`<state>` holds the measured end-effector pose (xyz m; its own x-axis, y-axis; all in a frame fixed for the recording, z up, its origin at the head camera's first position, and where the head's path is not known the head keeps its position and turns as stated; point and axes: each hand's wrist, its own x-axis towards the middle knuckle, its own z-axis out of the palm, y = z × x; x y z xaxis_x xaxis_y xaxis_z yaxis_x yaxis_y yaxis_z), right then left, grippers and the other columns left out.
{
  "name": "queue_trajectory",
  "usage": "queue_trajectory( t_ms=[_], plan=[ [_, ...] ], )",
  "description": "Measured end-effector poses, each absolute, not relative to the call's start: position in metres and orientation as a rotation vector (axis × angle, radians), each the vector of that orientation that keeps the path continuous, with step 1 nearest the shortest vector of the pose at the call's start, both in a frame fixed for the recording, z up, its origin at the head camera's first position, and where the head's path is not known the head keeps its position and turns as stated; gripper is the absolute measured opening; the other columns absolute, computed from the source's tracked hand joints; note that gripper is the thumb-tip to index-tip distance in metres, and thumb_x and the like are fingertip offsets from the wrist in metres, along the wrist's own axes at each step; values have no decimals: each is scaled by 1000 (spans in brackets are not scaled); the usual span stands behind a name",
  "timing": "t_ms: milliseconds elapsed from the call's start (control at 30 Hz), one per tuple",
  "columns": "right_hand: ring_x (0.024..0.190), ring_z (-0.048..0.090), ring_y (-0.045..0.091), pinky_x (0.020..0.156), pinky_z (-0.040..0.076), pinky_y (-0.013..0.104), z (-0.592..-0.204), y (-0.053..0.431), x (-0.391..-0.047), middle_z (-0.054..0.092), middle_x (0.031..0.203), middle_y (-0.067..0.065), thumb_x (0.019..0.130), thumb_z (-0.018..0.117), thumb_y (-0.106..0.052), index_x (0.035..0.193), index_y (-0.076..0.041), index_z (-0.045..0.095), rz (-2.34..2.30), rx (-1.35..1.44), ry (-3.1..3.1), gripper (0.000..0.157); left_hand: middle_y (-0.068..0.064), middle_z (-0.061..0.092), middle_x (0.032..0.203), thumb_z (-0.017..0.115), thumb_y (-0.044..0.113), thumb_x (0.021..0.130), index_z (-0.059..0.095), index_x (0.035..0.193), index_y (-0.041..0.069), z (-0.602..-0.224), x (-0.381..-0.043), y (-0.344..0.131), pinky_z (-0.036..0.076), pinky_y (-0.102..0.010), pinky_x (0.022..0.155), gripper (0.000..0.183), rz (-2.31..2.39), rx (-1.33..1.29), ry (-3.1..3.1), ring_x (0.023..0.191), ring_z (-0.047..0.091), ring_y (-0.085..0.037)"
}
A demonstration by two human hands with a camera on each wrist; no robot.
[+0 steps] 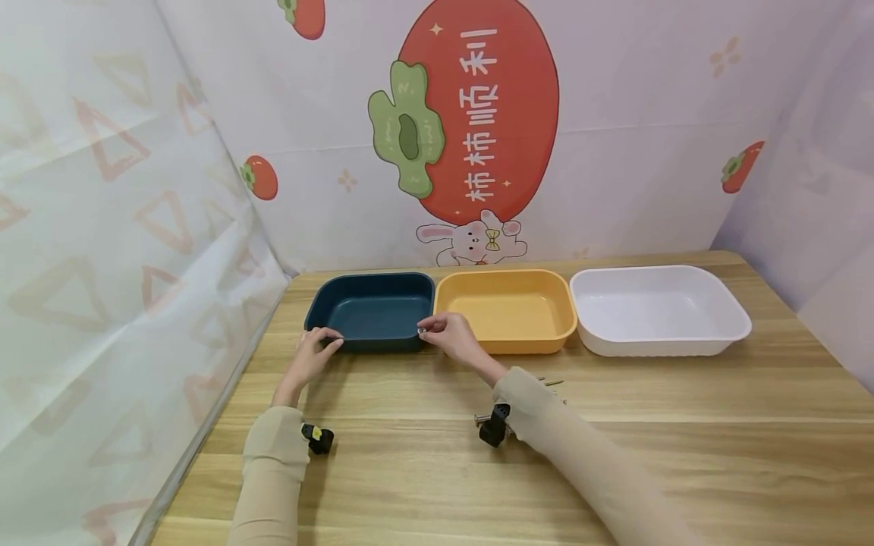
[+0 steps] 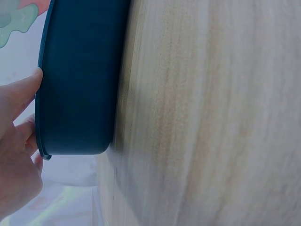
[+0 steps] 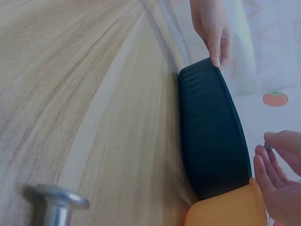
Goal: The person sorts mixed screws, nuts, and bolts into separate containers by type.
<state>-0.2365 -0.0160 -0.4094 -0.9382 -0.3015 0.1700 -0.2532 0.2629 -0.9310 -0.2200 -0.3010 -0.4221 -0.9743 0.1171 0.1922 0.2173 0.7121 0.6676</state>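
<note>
My left hand holds the dark teal tray by its rim at the front left corner. The left wrist view shows the thumb on the rim's near side, with other fingers across the edge. Over the tray's front right corner, my right hand pinches a small silver metal piece between thumb and fingertips. That piece is mostly covered by the fingers, so I cannot tell its exact kind.
A yellow tray sits right beside the teal one, and a white tray stands at the right. Several screws lie on the wooden table near my right forearm, including a silver flat-headed screw and a gold-coloured one.
</note>
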Motion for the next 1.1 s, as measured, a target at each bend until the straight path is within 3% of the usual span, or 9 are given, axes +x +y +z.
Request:
queue_trajectory(
  t_ms=[433, 1100],
  plan=[
    [76, 60, 19, 68, 50, 24, -414, -29, -242, 65, 90, 14, 79, 63, -1, 94, 3, 66, -1854, -542, 2510, 16, -17, 50, 91, 54, 13, 88, 59, 98, -2, -424, -220, -303, 24, -38, 75, 19, -1088, -298, -2765, 88, 35, -32],
    [87, 60, 23, 73, 49, 26, -411, -26, -241, 63, 100, 16, 81, 62, -4, 103, 3, 63, -1861, -501, 2473, 24, -18, 52, 93, 56, 12, 87, 60, 97, -2, -425, -222, -302, 22, -43, 81, 18, -1091, -299, -2743, 90, 37, -35]
  ],
)
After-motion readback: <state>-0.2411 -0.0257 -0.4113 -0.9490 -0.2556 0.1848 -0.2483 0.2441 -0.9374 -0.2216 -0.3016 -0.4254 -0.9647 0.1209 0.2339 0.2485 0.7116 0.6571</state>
